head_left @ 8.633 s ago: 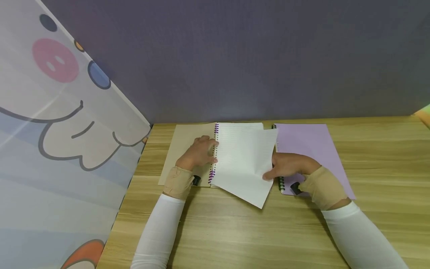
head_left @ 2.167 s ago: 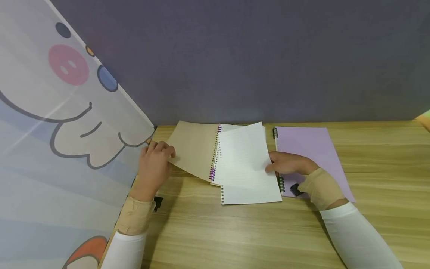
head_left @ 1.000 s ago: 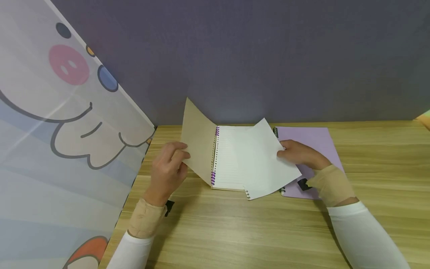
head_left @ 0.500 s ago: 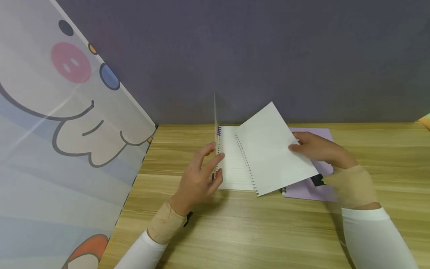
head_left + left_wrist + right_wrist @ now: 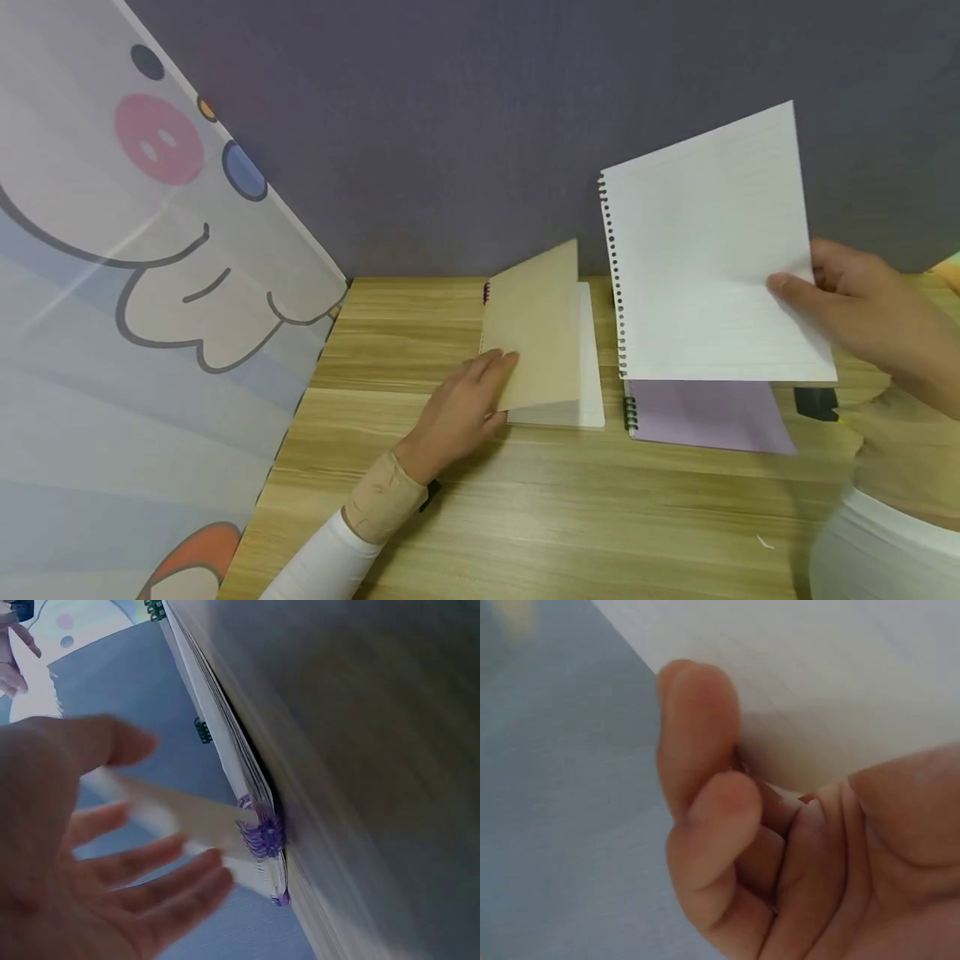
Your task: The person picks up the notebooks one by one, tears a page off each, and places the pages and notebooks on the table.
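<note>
In the head view, a loose ruled sheet (image 5: 705, 250), with torn spiral holes down its left edge, hangs raised above the table. My right hand (image 5: 862, 304) pinches it by its right edge, thumb in front; the right wrist view shows curled fingers (image 5: 705, 742) against the paper. A spiral notebook with purple rings (image 5: 264, 838) lies at the middle, its tan cover (image 5: 536, 333) tilted up over the white pages (image 5: 591, 358). My left hand (image 5: 459, 408) is at the cover's lower left, its fingers (image 5: 187, 889) straight and spread; whether they touch it I cannot tell.
A purple notebook (image 5: 705, 412) with dark green rings lies to the right, partly hidden behind the sheet. A small white scrap (image 5: 765, 542) is on the wooden table (image 5: 600, 517). A dark panel (image 5: 450, 150) stands behind; a cartoon-printed sheet (image 5: 67, 375) borders the left.
The torn-out sheet has come off the notebook, lifted up and right in my right hand. The tan cover has swung from the left over the pages, my left hand moving right with it.
</note>
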The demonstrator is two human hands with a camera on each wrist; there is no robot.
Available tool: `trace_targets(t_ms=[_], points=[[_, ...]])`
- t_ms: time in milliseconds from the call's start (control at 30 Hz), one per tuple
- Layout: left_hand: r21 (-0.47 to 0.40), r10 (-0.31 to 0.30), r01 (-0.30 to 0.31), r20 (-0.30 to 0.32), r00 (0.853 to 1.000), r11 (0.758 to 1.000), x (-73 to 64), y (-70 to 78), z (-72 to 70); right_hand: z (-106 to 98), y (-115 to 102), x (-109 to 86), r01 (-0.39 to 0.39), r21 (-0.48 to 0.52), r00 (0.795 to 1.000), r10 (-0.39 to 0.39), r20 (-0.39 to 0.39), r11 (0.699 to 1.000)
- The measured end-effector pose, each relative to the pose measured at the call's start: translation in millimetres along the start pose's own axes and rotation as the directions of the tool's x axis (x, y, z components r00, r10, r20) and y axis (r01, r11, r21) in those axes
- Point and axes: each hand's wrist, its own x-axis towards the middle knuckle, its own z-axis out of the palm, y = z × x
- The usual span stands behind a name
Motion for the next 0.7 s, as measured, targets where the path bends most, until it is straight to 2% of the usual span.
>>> trace_targets(t_ms=[100,167,333,400,567,700], points=[[0.018,0.03,-0.032,0.091,0.995,0.999,-3.4,-1.9,1.9,-1.5,-2.3,-7.3,0.007,0.03,1.0,-0.006,-0.023,1.0],[0.025,0.051,-0.055,0.13,0.99,0.998,-5.4,-3.6,3.4,3.5,-7.6,-7.3,0.018,0.025,1.0,-0.017,-0.013,1.0],[0.017,0.066,-0.07,0.172,0.983,0.997,-7.8,-8.0,5.2,33.3,-26.8,7.2,0.137,-0.076,0.988,-0.13,0.082,0.988],[0.014,0.061,-0.065,0.172,0.983,0.998,-7.4,-9.5,5.2,48.0,-34.1,11.9,0.208,-0.108,0.972,-0.193,0.133,0.972],[0.009,0.06,-0.062,0.159,0.985,0.998,-3.4,-12.8,6.9,81.2,-46.7,20.4,0.327,-0.082,0.92,-0.297,0.255,0.941],[0.026,0.032,-0.037,0.167,0.985,0.999,0.3,-15.1,8.3,99.6,-51.4,24.6,0.371,-0.062,0.873,-0.325,0.364,0.927]])
